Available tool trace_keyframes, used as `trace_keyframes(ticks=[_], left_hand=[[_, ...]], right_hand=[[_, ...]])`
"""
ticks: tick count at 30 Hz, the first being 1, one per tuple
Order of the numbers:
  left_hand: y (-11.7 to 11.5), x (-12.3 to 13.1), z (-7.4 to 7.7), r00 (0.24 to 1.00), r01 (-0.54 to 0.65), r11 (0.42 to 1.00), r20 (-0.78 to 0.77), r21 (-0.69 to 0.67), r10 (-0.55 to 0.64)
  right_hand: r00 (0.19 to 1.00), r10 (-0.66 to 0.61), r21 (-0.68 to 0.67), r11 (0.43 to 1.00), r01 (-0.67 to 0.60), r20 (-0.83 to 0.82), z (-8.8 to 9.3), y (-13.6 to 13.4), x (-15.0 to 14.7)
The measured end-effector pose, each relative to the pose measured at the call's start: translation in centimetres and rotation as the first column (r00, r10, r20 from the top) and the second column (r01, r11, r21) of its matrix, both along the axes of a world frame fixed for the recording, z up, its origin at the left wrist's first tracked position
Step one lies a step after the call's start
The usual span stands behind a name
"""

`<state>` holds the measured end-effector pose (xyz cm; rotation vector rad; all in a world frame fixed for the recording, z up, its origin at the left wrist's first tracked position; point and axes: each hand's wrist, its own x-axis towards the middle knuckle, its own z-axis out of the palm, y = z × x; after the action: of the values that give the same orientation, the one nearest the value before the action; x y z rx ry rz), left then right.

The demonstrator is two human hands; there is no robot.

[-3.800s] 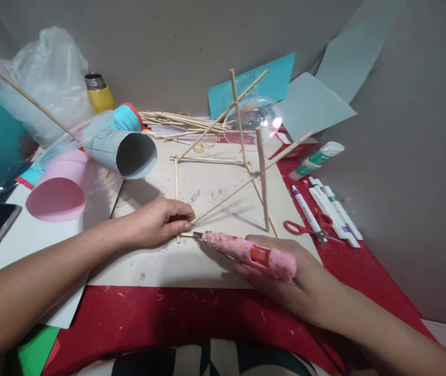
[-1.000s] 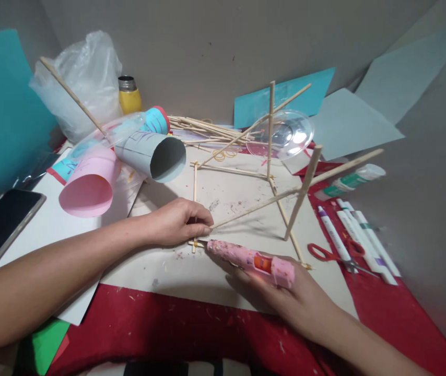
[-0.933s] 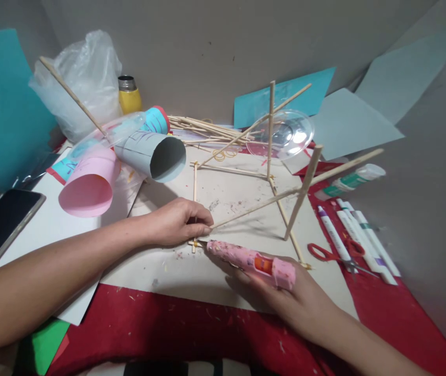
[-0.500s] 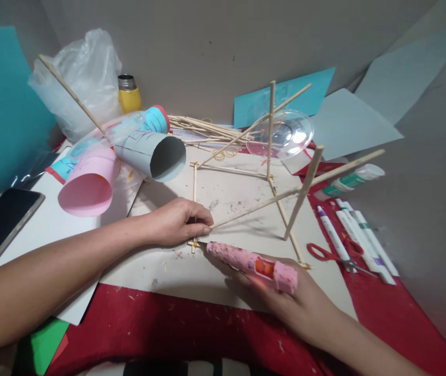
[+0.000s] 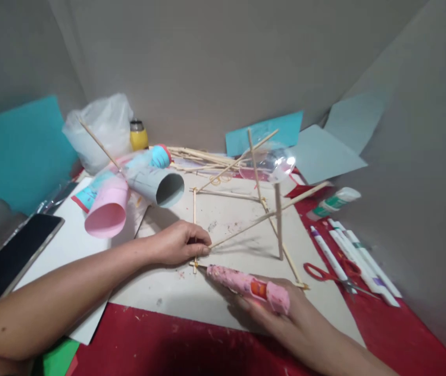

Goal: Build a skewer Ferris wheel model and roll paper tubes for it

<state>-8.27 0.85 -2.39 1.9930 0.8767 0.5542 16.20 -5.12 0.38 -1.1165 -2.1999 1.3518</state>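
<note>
My left hand (image 5: pixel 186 243) pinches the lower end of a slanting wooden stick (image 5: pixel 242 228), close to the near left corner of a stick frame (image 5: pixel 293 261). That slanting stick crosses an upright stick (image 5: pixel 278 224) on the right. In my right hand (image 5: pixel 293 316) is a pink glue gun (image 5: pixel 242 282), its nozzle touching or almost touching the frame's corner joint (image 5: pixel 195 265). A second crossed pair of sticks (image 5: pixel 251 151) rises at the back of the frame. The frame lies on a beige board (image 5: pixel 168 300).
Paper tubes joined to a stick, one pink (image 5: pixel 105 214) and one grey (image 5: pixel 156 185), lie left beside a phone (image 5: pixel 19 256). On the right are scissors (image 5: pixel 325 274), several markers (image 5: pixel 364 261) and a green-white tube (image 5: pixel 335 203). Loose sticks (image 5: pixel 203 157) lie behind.
My view has tilted up, so everything sits lower in the picture. Both hands keep their places at the corner, with the glue gun's nozzle still there.
</note>
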Motion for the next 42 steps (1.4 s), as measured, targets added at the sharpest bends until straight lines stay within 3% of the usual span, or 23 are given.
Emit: trace_keyframes(ticks=[6, 9, 12, 14, 17, 22, 25, 31, 33, 35, 37, 38, 40, 42], left_hand=[[-0.3, -0.2, 0.6, 0.999, -0.036, 0.999, -0.025, 0.008, 0.036], [-0.6, -0.1, 1.0, 0.997, -0.056, 0.998, -0.054, -0.016, 0.055], [-0.7, 0.0, 1.1, 0.996, -0.057, 0.998, -0.075, -0.013, 0.056], [-0.5, 0.0, 1.1, 0.995, -0.057, 0.998, -0.083, -0.005, 0.056], [-0.3, 0.0, 1.2, 0.993, -0.05, 0.999, -0.103, 0.005, 0.051], [-0.2, 0.3, 1.6, 0.989, -0.05, 0.998, -0.135, 0.024, 0.053], [-0.2, 0.4, 1.8, 0.989, -0.051, 0.998, -0.139, 0.034, 0.055], [-0.2, 0.4, 1.7, 0.989, -0.048, 0.999, -0.139, 0.015, 0.05], [-0.2, 0.3, 1.6, 0.991, -0.046, 0.999, -0.125, -0.002, 0.046], [-0.2, 0.3, 1.4, 0.993, -0.042, 0.999, -0.112, -0.018, 0.039], [-0.1, 0.2, 1.2, 0.995, -0.041, 0.999, -0.097, -0.026, 0.038], [-0.1, 0.2, 1.1, 0.995, -0.04, 0.999, -0.09, -0.03, 0.037], [0.0, 0.2, 1.0, 0.996, -0.035, 0.999, -0.083, -0.033, 0.032], [-0.1, 0.1, 1.0, 0.996, -0.025, 0.999, -0.083, -0.027, 0.023]], right_hand=[[1.0, -0.013, 0.183, 0.983, 0.015, -0.007, 1.8, -1.3, 2.2], [0.988, -0.155, 0.275, 0.95, 0.15, -0.005, 1.7, -1.8, 5.4], [0.939, -0.342, 0.421, 0.856, 0.3, 0.028, 0.9, -1.9, 9.0], [0.875, -0.476, 0.531, 0.766, 0.363, 0.089, 0.2, -1.9, 11.2], [0.711, -0.663, 0.645, 0.654, 0.396, 0.236, -0.5, -1.5, 13.6], [0.427, -0.741, 0.682, 0.66, 0.315, 0.519, -0.3, 0.2, 15.0], [0.374, -0.744, 0.667, 0.665, 0.336, 0.554, -0.2, 1.6, 15.6], [0.419, -0.705, 0.597, 0.708, 0.377, 0.572, -1.2, 2.0, 18.1], [0.429, -0.725, 0.619, 0.686, 0.381, 0.539, -1.1, 1.3, 17.9], [0.517, -0.766, 0.68, 0.613, 0.403, 0.384, -0.4, 0.5, 16.3], [0.672, -0.724, 0.619, 0.601, 0.505, 0.154, 0.6, -0.3, 13.1], [0.748, -0.661, 0.535, 0.654, 0.534, 0.062, 1.2, -0.5, 11.1], [0.857, -0.515, 0.267, 0.823, 0.501, -0.02, 2.0, -0.5, 6.5], [0.909, -0.403, -0.028, 0.915, 0.403, -0.107, 2.1, 0.1, 2.2]])
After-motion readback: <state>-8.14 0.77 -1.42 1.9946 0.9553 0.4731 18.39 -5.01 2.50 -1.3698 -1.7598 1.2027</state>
